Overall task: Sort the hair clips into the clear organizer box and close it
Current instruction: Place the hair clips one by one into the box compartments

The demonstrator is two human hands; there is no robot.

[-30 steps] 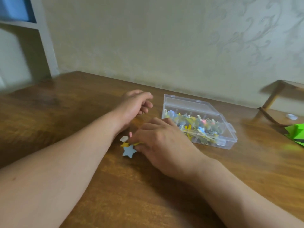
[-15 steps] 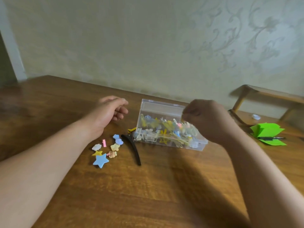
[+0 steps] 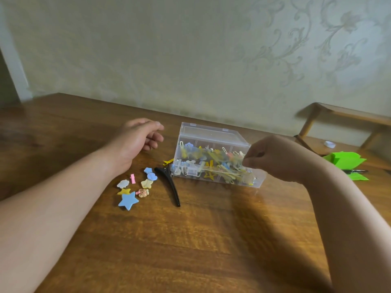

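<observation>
Left hand [image 3: 138,138] resting loosely curled, grasping nothing; right hand [image 3: 275,157] raised, fingertips [image 3: 248,158] pinched together, contents unclear.

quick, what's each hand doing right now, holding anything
Left hand: loosely curled, empty, beside the organizer box.
Right hand: fingers pinched at the box's right end; cannot tell what they hold.

organizer box [image 3: 211,136]: clear plastic, lid up, full of mixed colourful clips, on wooden table
loose clips [image 3: 135,188]: small stars, clouds, left of box
black clip [image 3: 169,186]: long, beside box's left end
</observation>
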